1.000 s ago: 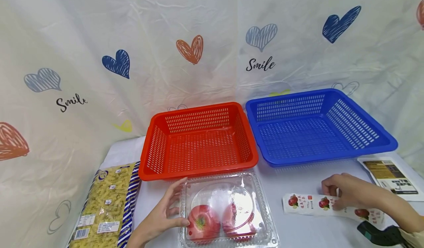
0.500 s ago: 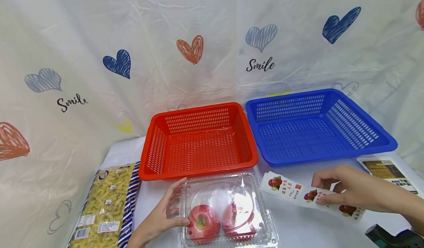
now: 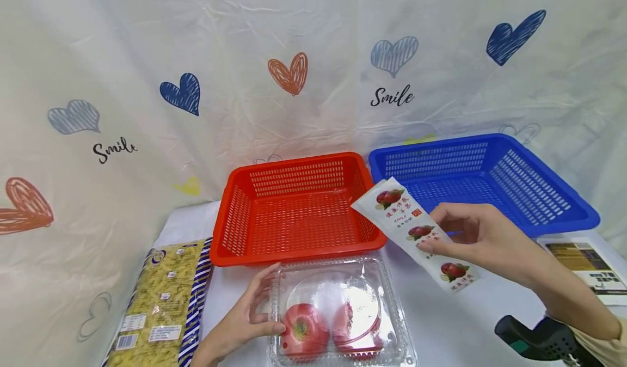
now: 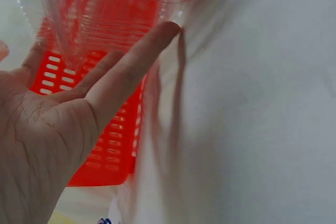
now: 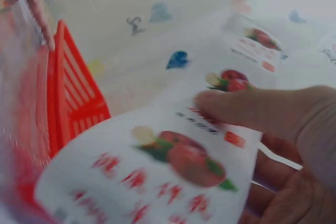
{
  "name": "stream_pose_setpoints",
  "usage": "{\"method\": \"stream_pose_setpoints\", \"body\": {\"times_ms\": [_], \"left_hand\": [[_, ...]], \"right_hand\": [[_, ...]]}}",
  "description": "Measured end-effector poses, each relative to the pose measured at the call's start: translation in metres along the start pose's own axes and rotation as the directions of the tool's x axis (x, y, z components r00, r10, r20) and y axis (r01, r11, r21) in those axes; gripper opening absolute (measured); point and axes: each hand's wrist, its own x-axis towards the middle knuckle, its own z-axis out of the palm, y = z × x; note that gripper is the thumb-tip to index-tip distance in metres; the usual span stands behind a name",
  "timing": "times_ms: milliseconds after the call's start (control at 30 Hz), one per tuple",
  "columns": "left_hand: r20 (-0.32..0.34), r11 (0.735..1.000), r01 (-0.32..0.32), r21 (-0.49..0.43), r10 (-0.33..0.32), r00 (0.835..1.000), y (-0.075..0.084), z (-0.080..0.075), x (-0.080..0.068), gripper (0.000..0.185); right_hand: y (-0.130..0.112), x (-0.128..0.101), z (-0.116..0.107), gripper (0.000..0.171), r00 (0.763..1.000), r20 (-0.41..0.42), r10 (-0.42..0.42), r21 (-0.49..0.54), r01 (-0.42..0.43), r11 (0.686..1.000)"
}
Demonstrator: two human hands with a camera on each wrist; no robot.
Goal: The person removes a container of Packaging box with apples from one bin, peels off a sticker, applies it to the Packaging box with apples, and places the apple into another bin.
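Observation:
A strip of white stickers point(image 3: 413, 230) printed with red apples is lifted off the table in the head view. My right hand point(image 3: 482, 242) pinches it, thumb on the printed face and fingers behind; the same strip point(image 5: 152, 182) fills much of the right wrist view. A lidded clear plastic box point(image 3: 333, 285) with red apples point(image 3: 306, 331) inside lies at the front middle. My left hand point(image 3: 245, 315) rests against the box's left side, thumb near the front apple. In the left wrist view its fingers point(image 4: 121, 80) stretch out beside the box.
Behind the box stands a red basket point(image 3: 224, 214), beside a blue basket point(image 3: 563, 222) on the right. A yellow pack point(image 3: 161, 301) with blue-striped edging lies left. At the right edge is a white and brown packet point(image 3: 588, 269).
My right hand has raised the sticker strip from the table and carried it leftward, tilting it toward the baskets. My left hand stays at the box. The view has shifted slightly.

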Motion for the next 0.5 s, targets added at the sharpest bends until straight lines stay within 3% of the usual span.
{"method": "stream_pose_setpoints", "body": {"times_ms": [167, 500], "left_hand": [[0.016, 1.000, 0.009, -0.005, -0.009, 1.000, 0.005, 0.000, -0.001, 0.097], [0.013, 0.999, 0.052, 0.008, -0.052, 0.999, 0.009, 0.001, -0.001, 0.095]], "right_hand": [[-0.015, 0.018, 0.024, 0.020, 0.996, -0.032, 0.079, 0.185, -0.071, 0.980], [-0.027, 0.048, 0.061, 0.028, 0.991, -0.048, 0.123, 0.448, -0.088, 0.890]]}}
